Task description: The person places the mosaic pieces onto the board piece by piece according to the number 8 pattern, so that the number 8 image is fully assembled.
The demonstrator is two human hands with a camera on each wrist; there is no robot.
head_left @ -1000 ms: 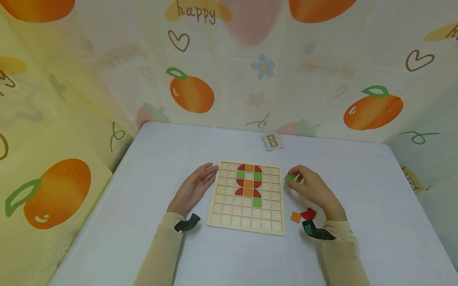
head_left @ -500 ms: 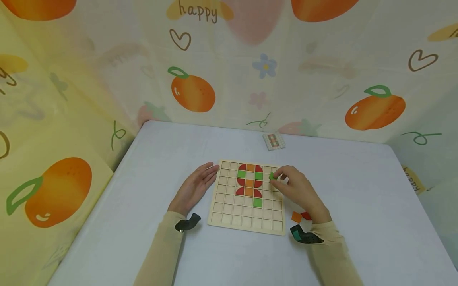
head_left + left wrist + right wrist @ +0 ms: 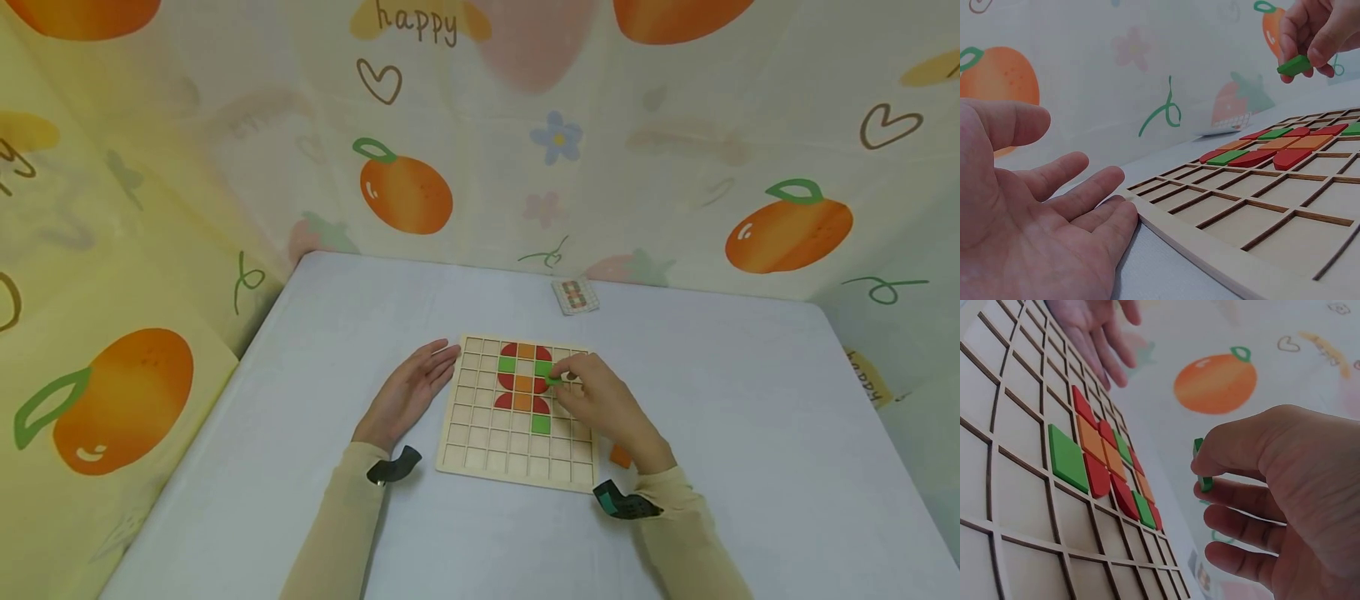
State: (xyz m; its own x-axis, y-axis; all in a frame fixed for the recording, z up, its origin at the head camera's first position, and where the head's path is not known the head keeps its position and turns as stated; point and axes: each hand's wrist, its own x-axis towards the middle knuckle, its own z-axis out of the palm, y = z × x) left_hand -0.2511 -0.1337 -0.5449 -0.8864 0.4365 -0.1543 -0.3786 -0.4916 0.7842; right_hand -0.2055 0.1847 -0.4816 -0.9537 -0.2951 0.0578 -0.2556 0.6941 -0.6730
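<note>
A wooden grid board (image 3: 480, 458) lies on the table, with red, orange and green tiles set in its upper middle cells. My right hand (image 3: 603, 404) pinches a green square tile (image 3: 1295, 65) between thumb and fingers, held above the right part of the board. In the right wrist view this tile (image 3: 1202, 465) shows edge-on, apart from the grid. Lower in the pattern sits another green tile (image 3: 541, 424). My left hand (image 3: 408, 392) rests beside the board with fingers extended, the fingertips at its left edge (image 3: 1147, 215).
An orange tile (image 3: 621, 456) lies on the table right of the board, partly hidden by my right wrist. A small stack of pattern cards (image 3: 575, 297) lies near the table's back edge. Behind stands a patterned curtain (image 3: 480, 167).
My right hand has moved left with the green tile, from beside the board to over it. Its arm now covers the red pieces on the table. The left hand stays where it was.
</note>
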